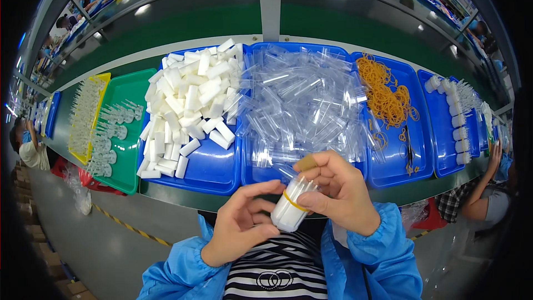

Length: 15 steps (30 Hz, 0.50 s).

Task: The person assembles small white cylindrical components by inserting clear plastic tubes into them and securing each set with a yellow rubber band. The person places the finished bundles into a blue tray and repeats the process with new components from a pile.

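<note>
The scene is brightly lit from overhead; glare is reflected along the conveyor belt (222, 11), and edges are bent by fisheye distortion.

In my right hand (338, 191) the bundle of white tubes (290, 206) looks like smooth, slightly translucent plastic, cinched by a yellow rubber band (293, 203) with a dull, elastic finish. My left hand (240, 223) rests against its matt white end. At centre frame the blue trays (214, 169) are hard plastic with a wet-looking gloss. The white blocks (189, 100) heaped upper left of centre look matt and foamy. The clear sleeves (302, 103) beside them are thin, shiny, crinkly film. The orange rubber bands (383, 91) at upper right look soft and matt. My blue sleeves (383, 250) at the bottom are smooth woven cloth with a faint sheen.
</note>
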Motion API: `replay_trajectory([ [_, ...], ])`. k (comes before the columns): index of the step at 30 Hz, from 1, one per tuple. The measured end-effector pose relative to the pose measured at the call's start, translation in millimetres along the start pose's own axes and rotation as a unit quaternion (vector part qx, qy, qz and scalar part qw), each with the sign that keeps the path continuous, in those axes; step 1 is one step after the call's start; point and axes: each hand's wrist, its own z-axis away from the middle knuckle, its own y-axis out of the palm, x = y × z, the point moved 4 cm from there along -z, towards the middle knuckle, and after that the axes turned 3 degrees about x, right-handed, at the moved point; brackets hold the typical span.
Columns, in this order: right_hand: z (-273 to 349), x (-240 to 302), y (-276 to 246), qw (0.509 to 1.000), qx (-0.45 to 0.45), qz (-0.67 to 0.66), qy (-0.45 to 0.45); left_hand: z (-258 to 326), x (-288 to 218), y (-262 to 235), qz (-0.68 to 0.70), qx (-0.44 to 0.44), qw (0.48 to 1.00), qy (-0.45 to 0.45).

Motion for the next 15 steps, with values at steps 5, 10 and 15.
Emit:
replay_trajectory([
  [5, -1.7, 0.4, 0.8, 0.997, 0.060, 0.043, 0.021, -1.7, -32.7, 9.5, -0.359, 0.060, 0.916, 0.167],
  [10, -4.7, -2.9, 7.2, 0.994, 0.094, 0.046, 0.031, 4.7, -40.1, 8.2, -0.467, 0.055, 0.859, 0.201],
  [15, -4.4, -3.6, 10.8, 0.992, 0.118, 0.029, 0.037, -1.7, -50.7, 14.6, -0.513, 0.088, 0.810, 0.269],
])
